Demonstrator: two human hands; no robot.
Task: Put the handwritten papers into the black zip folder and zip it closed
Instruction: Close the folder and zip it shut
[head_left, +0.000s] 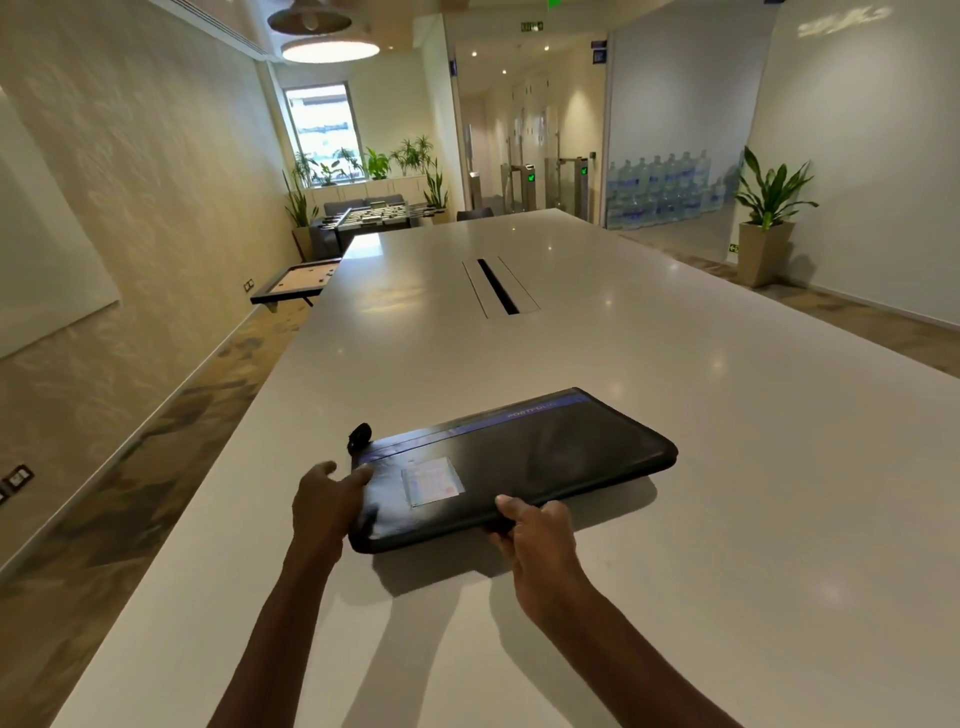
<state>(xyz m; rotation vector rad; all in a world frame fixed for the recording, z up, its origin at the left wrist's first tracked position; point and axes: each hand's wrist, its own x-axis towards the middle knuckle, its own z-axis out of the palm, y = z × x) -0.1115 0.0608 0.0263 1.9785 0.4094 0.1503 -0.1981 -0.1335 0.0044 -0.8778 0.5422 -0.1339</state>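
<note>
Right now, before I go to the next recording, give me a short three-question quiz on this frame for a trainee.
1. True or false: the black zip folder lies closed on the white table.
2. Which hand grips the folder's near long edge? A) left hand B) right hand
3. Fill in: no handwritten ____ can be seen on the table.

Key
1. True. Its cover is shut; whether the zip is fully run is not clear.
2. B. The right hand's thumb is on top with its fingers curled under; the left hand holds the folder's left end.
3. Papers.
</note>
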